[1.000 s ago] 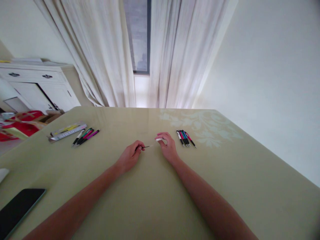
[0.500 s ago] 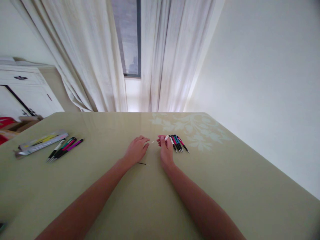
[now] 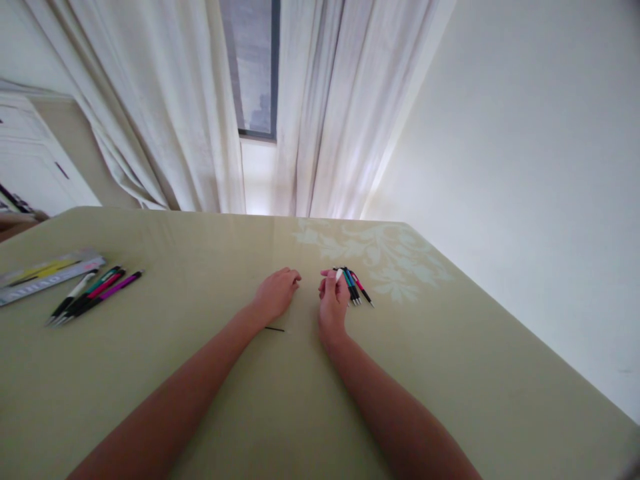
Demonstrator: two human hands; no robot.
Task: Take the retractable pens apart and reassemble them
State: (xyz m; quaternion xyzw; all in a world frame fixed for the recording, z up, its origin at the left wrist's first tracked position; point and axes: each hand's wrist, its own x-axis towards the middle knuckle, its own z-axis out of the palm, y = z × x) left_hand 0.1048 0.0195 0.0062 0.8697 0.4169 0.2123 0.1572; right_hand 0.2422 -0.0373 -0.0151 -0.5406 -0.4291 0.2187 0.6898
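My right hand (image 3: 332, 305) rests on the pale green table (image 3: 310, 400) with its fingers pinched on a short white pen piece (image 3: 339, 273). Just to its right lies a row of several coloured pens (image 3: 356, 287), touching or nearly touching the hand. My left hand (image 3: 275, 294) lies palm down a little to the left, fingers curled together with the tips on the table; what they cover is hidden. A thin black pen refill (image 3: 275, 329) lies on the table beside my left wrist.
A second group of several pens (image 3: 93, 296) and a flat grey and yellow pen box (image 3: 47, 274) lie at the table's left. White curtains (image 3: 320, 107) and a wall stand behind the far edge. A white cabinet (image 3: 30, 160) shows at far left.
My left hand let go of the black refill, which now lies by the wrist, then moved forward over a small white bit. My right hand carried the white piece towards the right-hand pens.
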